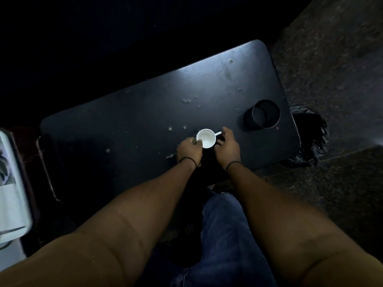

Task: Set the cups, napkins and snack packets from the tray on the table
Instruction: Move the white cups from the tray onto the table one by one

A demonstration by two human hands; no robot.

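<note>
White cup [205, 138] upright on dark table [145, 104], between both hands. Left hand [189, 149] fingers curled, pinching rim; right hand [227, 144] fingers curled at handle side, grip unclear. Risk: uneven release tips cup.

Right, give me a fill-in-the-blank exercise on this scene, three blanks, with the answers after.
1. The white cup stands on the ____ table.
2. The left hand and the right hand flank the cup, one on each ____.
3. The dark cylindrical holder stands to the ____ of the cup.

Missing words: dark; side; right
</note>
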